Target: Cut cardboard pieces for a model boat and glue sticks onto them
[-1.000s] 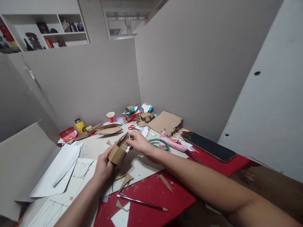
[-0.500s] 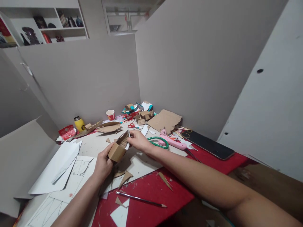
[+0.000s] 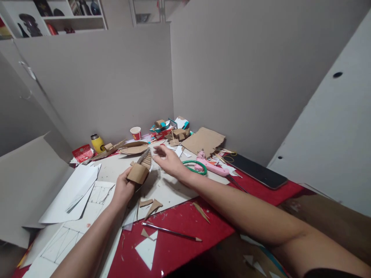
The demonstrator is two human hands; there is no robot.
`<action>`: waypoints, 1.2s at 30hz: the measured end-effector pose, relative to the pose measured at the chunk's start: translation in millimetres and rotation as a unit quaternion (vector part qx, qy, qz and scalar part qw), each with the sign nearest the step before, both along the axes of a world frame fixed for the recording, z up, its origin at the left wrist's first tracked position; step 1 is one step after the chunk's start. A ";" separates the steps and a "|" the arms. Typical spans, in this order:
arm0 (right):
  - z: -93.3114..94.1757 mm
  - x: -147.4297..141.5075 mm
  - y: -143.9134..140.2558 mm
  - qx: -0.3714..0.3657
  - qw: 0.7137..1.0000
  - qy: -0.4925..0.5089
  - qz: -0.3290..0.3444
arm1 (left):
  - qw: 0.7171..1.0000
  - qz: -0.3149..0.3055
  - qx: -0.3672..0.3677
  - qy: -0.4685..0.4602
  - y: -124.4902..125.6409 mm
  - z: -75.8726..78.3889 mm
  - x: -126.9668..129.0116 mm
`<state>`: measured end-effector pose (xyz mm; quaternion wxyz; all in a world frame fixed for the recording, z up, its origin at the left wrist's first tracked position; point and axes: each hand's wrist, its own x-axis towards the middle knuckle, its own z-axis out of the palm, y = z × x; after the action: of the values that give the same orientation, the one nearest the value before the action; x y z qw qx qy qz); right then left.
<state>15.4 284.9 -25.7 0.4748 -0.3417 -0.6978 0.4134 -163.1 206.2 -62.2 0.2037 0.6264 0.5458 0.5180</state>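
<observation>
My left hand (image 3: 126, 186) is closed around a small brown cardboard boat shape (image 3: 138, 173), with a curved band across its near end and a ribbed inside that narrows to a point at the far end. Just right of that pointed end, my right hand (image 3: 168, 159) is raised with its fingers apart and nothing visible in them. Behind its fingers a bit of red shows, mostly hidden. Right of my wrist lie a green ring (image 3: 194, 167) and a pink hot glue gun (image 3: 213, 166).
White drawn sheets (image 3: 75, 189) lie at the left. A pencil (image 3: 172, 232) and cardboard scraps (image 3: 153, 207) are on the red cloth in front. At the back stand a yellow bottle (image 3: 97, 143) and a paper cup (image 3: 135, 133). A black phone (image 3: 257, 172) lies right, beside the grey partition (image 3: 246, 77).
My right hand has let go of the cardboard boat's edge and opened beside it. My left hand has tilted the boat so its tip points farther away. The view has dipped slightly.
</observation>
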 end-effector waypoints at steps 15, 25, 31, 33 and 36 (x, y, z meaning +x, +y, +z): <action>-6.0 -3.8 -16.7 0.009 0.976 -0.068 0.206 | 0.996 -0.023 -0.050 -0.064 -3.8 8.0 9.1; -6.0 0.1 -6.1 -0.064 0.965 -0.045 0.249 | 0.991 0.030 -0.039 -0.127 0.7 5.2 3.0; -9.2 1.8 -4.4 -0.081 0.962 -0.041 0.259 | 0.984 0.052 -0.014 -0.172 3.9 -1.2 -1.2; -9.6 1.9 -5.1 -0.082 0.961 -0.036 0.260 | 0.982 0.057 -0.006 -0.182 5.0 -3.2 -2.7; -10.0 1.3 -6.1 -0.086 0.962 -0.027 0.259 | 0.980 0.059 0.003 -0.191 5.5 -4.4 -4.4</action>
<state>16.8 278.7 -35.8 0.3018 -0.1997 -0.7368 0.5711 -167.5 211.8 -66.6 0.2712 0.4832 0.5315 0.6407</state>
